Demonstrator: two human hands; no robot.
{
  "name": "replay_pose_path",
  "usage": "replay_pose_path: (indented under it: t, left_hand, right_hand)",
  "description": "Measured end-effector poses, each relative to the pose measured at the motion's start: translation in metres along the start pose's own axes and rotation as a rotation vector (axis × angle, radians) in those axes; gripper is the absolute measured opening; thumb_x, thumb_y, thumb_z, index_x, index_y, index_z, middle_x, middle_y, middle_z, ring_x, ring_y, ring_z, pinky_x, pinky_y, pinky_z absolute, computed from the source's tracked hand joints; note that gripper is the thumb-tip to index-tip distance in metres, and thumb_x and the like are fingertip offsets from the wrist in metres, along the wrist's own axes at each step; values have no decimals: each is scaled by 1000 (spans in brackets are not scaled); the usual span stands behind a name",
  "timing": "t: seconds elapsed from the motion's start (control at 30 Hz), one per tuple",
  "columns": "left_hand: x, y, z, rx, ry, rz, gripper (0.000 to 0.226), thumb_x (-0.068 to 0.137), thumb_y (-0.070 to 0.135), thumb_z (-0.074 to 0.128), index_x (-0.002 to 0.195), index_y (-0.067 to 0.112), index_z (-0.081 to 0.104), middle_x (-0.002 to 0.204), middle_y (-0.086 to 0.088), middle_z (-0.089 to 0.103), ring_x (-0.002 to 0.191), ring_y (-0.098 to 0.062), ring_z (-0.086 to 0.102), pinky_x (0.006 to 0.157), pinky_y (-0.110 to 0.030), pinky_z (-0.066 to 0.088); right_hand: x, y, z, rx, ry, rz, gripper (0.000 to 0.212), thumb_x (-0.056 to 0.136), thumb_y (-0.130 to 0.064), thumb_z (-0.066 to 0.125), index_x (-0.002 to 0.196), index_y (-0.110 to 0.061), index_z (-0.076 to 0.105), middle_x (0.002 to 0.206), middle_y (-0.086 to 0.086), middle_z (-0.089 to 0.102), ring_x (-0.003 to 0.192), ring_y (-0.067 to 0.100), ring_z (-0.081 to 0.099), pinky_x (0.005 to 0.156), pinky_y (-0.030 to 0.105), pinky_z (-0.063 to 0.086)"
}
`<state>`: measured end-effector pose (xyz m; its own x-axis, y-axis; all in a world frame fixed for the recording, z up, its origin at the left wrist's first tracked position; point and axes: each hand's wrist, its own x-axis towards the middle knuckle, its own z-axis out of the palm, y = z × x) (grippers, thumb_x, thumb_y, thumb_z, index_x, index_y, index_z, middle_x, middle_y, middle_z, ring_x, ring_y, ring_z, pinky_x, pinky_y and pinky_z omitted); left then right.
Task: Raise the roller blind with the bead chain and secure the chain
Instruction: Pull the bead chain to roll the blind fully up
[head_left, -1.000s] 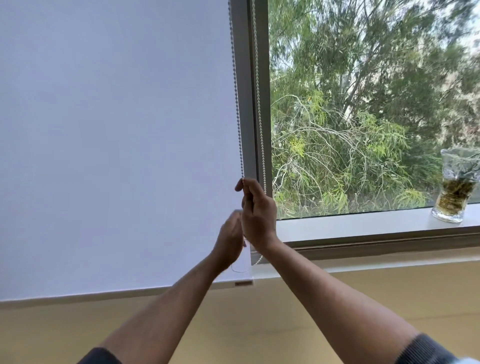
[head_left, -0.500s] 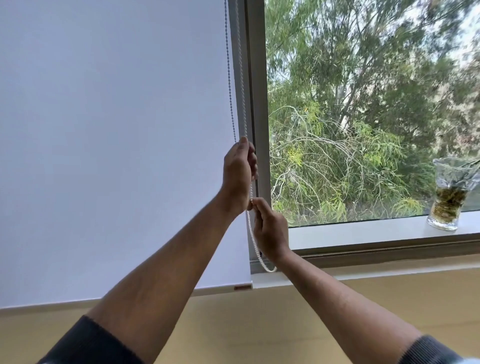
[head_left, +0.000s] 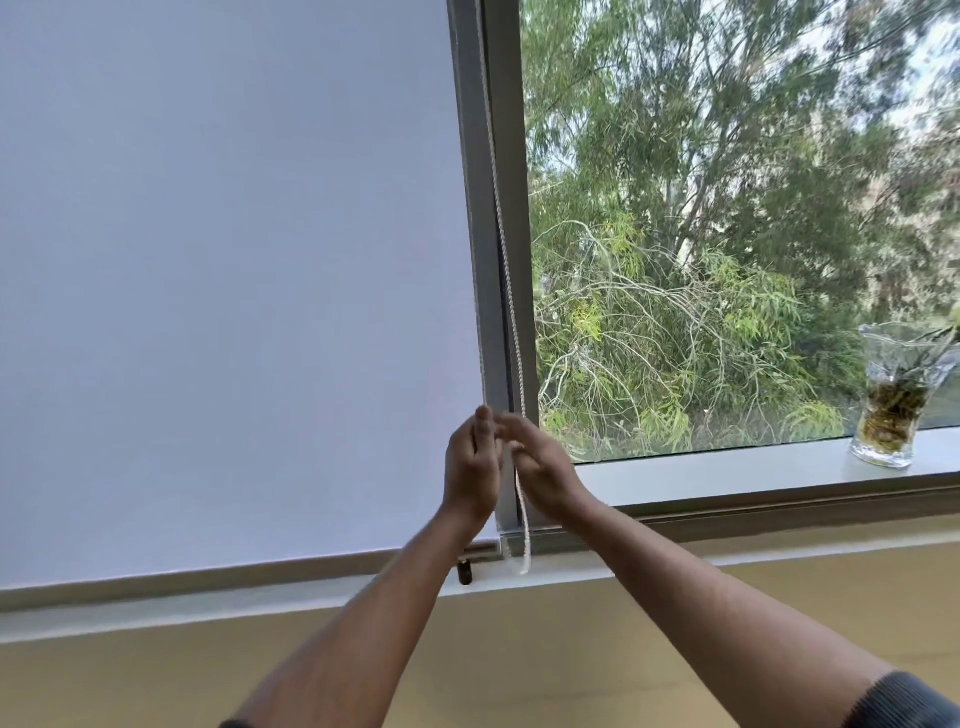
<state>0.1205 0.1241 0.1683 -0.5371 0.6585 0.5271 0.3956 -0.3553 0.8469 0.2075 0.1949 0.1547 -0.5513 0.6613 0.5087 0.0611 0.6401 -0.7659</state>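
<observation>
The white roller blind (head_left: 234, 286) covers the left pane, and its bottom bar (head_left: 260, 564) hangs just above the sill. The white bead chain (head_left: 506, 291) runs down the grey window frame and ends in a loop (head_left: 523, 551) below my hands. My left hand (head_left: 470, 467) is at the blind's right edge, with its fingers pinched on the chain's left strand. My right hand (head_left: 543, 470) is beside it, fingers stretched toward the chain and blurred. The right strand drops between the two hands.
A small dark fitting (head_left: 465, 571) sticks out under the blind's right corner. A glass vase (head_left: 889, 410) with plant stems stands on the window sill (head_left: 727, 467) at the far right. Trees fill the uncovered pane. A beige wall lies below.
My left hand has come down along the chain from above my right hand to level with it. My right hand has stayed low and its fingers have loosened.
</observation>
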Motion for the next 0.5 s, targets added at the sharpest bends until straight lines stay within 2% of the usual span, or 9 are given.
replay_pose_path:
  t: [0.03, 0.1, 0.17, 0.23, 0.3, 0.33, 0.4, 0.5]
  left_hand:
    - [-4, -8, -1, 12, -1, -8, 53, 103, 46, 31, 60, 26, 55, 42, 5, 41, 40, -16, 35, 47, -33, 29]
    - [-8, -17, -1, 27, -1, -34, 52, 105, 44, 31, 61, 28, 54, 45, 4, 41, 43, -19, 35, 46, -39, 29]
    - [-10, -21, 2, -4, -7, -82, 49, 105, 42, 32, 61, 26, 44, 46, 4, 38, 44, -18, 33, 46, -44, 29]
    - [-11, -20, 5, -32, -19, -116, 47, 105, 41, 31, 61, 24, 38, 44, 8, 34, 39, -15, 29, 46, -41, 26]
    - [-12, -18, 9, 14, -31, -100, 45, 104, 38, 31, 62, 22, 37, 45, 7, 33, 40, -16, 28, 47, -42, 26]
    - [-13, -17, 9, 41, -44, -88, 44, 103, 34, 31, 62, 21, 38, 46, 5, 34, 42, -16, 28, 48, -44, 27]
    - [-15, -19, 7, 108, -77, -65, 42, 102, 24, 32, 60, 19, 38, 47, 4, 34, 45, -15, 27, 48, -40, 24]
    - [-24, -29, 3, 192, -124, -90, 46, 102, 13, 36, 57, 18, 38, 42, 8, 36, 42, -11, 30, 46, -33, 23]
  right_hand:
    - [5, -14, -4, 114, 9, 16, 37, 103, -1, 43, 134, -13, 60, 121, 15, 72, 109, 26, 68, 96, 45, 55]
    - [14, -44, -8, 346, 2, 41, 31, 109, -9, 41, 137, -8, 55, 122, 23, 69, 109, 27, 67, 94, 45, 54]
    - [26, -71, -10, 513, -22, 28, 32, 111, -13, 37, 139, -5, 49, 116, 23, 71, 100, 26, 69, 83, 35, 56]
    - [36, -90, -9, 595, -7, -5, 30, 111, -11, 36, 139, -7, 47, 95, 14, 71, 80, 20, 68, 66, 28, 53]
    - [41, -98, -5, 505, 124, -79, 29, 109, -7, 37, 132, -10, 54, 71, 3, 57, 56, 8, 48, 50, 21, 38]
    - [42, -97, -2, 402, 214, -133, 28, 108, -5, 39, 126, -11, 59, 65, 2, 50, 51, 7, 40, 47, 22, 32]
    - [37, -89, 5, 169, 334, -264, 24, 106, -9, 41, 114, -15, 64, 58, 7, 49, 46, 15, 40, 45, 30, 33]
    - [26, -69, 15, -18, 347, -343, 24, 105, -19, 39, 110, -18, 63, 54, 12, 50, 43, 28, 46, 45, 40, 38]
